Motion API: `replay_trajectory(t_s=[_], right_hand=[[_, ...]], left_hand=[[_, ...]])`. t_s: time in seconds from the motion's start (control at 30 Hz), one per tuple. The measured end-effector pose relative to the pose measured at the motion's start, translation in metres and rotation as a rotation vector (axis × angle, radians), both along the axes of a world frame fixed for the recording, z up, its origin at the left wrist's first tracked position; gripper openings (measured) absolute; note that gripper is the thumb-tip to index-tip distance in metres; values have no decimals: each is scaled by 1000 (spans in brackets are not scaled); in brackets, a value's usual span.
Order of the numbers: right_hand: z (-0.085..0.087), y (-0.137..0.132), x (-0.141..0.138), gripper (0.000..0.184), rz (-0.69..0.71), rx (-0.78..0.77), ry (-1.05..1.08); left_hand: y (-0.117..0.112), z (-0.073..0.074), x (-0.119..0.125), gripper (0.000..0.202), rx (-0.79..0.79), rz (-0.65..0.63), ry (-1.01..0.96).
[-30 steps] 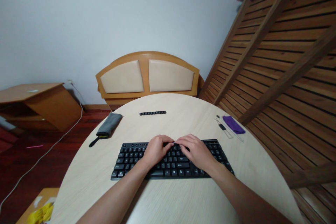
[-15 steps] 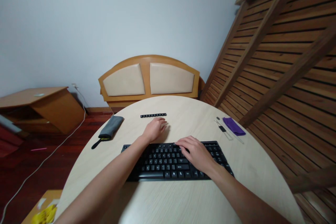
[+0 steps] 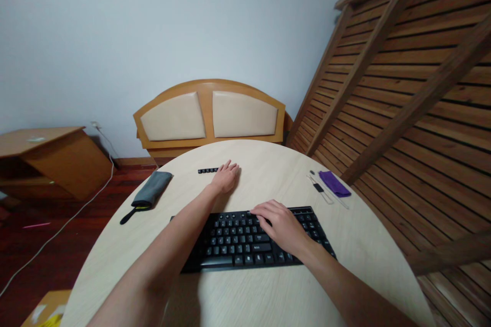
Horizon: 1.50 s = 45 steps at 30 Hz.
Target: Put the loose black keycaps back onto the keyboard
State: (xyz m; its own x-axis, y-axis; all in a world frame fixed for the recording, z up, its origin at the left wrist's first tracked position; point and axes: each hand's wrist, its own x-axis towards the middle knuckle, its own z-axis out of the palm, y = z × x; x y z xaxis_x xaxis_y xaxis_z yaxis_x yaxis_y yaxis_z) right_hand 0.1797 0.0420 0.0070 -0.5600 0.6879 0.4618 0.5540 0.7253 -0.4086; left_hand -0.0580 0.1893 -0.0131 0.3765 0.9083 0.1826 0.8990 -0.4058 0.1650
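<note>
A black keyboard (image 3: 238, 240) lies across the near part of the round table. Beyond it is a short row of black keycaps (image 3: 207, 170); its right part is hidden under my left hand (image 3: 225, 178). That hand reaches over the keyboard with its fingers stretched out and a little apart, at the keycaps; I cannot see anything held in it. My right hand (image 3: 279, 222) rests on the upper right middle of the keyboard, fingers extended and lying flat over the keys.
On the pale round table (image 3: 268, 163), a grey pouch (image 3: 151, 191) with a black loop lies at left. At right are a purple cloth (image 3: 334, 184) and a small wire tool (image 3: 319, 188). A wooden headboard (image 3: 209, 112) stands behind, a slatted wooden frame (image 3: 402, 112) leans at right.
My left hand has moved forward from between keyboard and keycaps, now covering the right part of the row. The right hand stays on the keyboard. The view has shifted slightly.
</note>
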Motion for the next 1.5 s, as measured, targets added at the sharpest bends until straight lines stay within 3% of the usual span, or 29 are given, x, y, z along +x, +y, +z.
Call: replay_trajectory(t_s=[0.13,0.3,0.6,0.7,0.77,0.9,1.1,1.3,1.5], right_hand=[[0,0,0,25,5,-15,9],[1,0,0,25,8,-27,16],[-1,0,0,24,2,-15,12],[0,0,0,24,-1,-11,5],[0,0,-1,25,0,-13,4],[1,0,-1,26,1,-20,3],[1,0,0,26,5,-18,7],[3,-2,0,25,-4,-40,-8],[-1,0,2,22,-171,-58,42]], left_hand=[[-4,5,5,43,9,-34,-11],[-26,15,10,34,-8,-75,-36],[-76,27,-2,26,-55,115,-135],[-107,27,3,26,-89,145,-233],[-127,25,9,23,-158,157,-476],[-152,18,15,21,-185,109,-711],[-147,6,11,19,-271,55,-903],[-142,6,11,22,-450,-12,-1068],[-143,7,10,19,-473,-18,-1056]])
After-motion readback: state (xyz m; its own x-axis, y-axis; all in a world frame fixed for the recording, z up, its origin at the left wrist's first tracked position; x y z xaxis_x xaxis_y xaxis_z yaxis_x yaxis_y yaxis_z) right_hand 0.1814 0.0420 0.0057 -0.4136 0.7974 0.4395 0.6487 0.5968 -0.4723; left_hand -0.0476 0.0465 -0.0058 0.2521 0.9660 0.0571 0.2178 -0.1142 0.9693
